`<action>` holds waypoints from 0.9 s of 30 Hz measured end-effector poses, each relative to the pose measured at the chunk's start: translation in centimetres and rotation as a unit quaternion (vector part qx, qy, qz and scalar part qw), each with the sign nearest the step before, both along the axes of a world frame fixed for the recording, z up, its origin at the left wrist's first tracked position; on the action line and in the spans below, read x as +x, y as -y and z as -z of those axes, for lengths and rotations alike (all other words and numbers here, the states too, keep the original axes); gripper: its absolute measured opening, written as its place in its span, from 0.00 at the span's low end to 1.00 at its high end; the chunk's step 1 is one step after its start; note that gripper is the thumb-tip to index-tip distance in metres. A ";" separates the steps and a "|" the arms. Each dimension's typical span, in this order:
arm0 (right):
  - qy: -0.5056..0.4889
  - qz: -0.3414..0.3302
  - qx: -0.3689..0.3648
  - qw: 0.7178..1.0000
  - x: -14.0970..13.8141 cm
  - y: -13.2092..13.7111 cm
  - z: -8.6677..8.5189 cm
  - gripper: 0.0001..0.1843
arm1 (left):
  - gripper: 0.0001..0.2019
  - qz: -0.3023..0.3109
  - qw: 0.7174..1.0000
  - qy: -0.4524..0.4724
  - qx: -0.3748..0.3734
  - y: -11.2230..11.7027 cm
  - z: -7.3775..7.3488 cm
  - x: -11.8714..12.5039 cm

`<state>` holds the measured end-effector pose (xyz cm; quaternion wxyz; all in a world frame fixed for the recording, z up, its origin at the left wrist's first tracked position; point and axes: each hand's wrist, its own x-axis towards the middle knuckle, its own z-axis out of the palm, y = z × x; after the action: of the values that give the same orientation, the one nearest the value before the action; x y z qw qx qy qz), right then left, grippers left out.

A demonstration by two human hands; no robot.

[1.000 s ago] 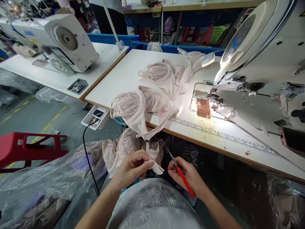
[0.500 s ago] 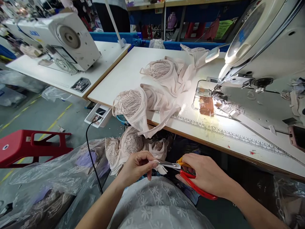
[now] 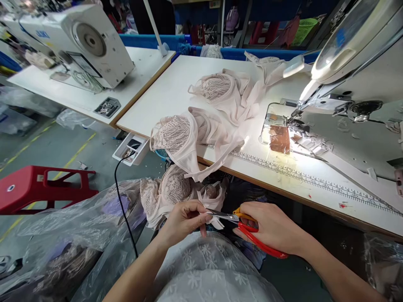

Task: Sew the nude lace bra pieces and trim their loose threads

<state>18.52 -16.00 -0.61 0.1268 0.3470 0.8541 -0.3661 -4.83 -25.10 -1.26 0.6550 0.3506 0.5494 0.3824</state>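
My right hand (image 3: pixel 267 226) grips scissors (image 3: pixel 261 243) with one red and one orange handle, their blades pointing left at my left fingertips. My left hand (image 3: pixel 187 220) pinches the pale band end of a bra (image 3: pixel 176 188), right by the blade tips. That bra, beige with lace cups, hangs below the table edge above my lap. Above it another beige lace bra (image 3: pixel 174 136) lies partly over the edge, its strap drooping down. A further bra (image 3: pixel 217 86) rests behind on the tabletop.
A sewing machine (image 3: pixel 355 84) with a lit needle area stands at right on the white table (image 3: pixel 151 105), whose front edge carries a ruler strip (image 3: pixel 283 170). Left are a second machine (image 3: pixel 97 46), an open small drawer (image 3: pixel 141 153), a red stool (image 3: pixel 28 184) and plastic bags (image 3: pixel 94 218).
The view has shifted slightly, so the table and machine appear a little displaced. Both hands keep nearly the same pose, with the scissor blades still at the bra's band end.
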 end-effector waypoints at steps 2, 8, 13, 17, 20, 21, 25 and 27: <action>0.003 0.001 0.014 1.000 0.1 0.1 -0.1 0.22 | 0.24 -0.008 1.000 -0.002 -0.002 0.1 0.2 0.0; 0.003 0.000 0.035 0.999 0.1 0.3 -0.2 0.18 | 0.24 -0.005 1.000 -0.003 -0.012 0.4 0.8 0.0; -0.049 0.048 -0.036 0.997 -0.6 0.2 0.8 0.24 | 0.22 -0.004 1.000 0.028 -0.006 0.6 0.8 0.4; -0.187 0.186 -0.134 0.955 -0.4 1.9 3.6 0.19 | 0.19 -0.050 0.998 0.014 0.038 1.2 0.4 0.1; -0.275 0.260 -0.074 0.923 -1.1 5.1 7.1 0.18 | 0.16 -0.126 0.988 -0.027 0.080 1.9 0.1 0.3; -0.267 0.273 -0.046 0.923 -1.6 6.2 8.5 0.23 | 0.16 -0.143 0.985 -0.033 0.095 2.1 0.1 0.5; -0.224 0.323 0.096 0.915 -4.2 8.9 13.6 0.23 | 0.13 -0.152 0.978 -0.010 0.142 3.3 -0.5 0.8; -0.224 0.321 0.123 0.912 -4.8 8.7 15.5 0.19 | 0.13 -0.144 0.978 0.002 0.149 3.8 -1.0 -0.3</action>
<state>13.73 -24.71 -16.07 -0.2356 0.5241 0.7412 -0.3471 -5.12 -28.94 -0.26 0.5349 0.3605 0.5296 0.5508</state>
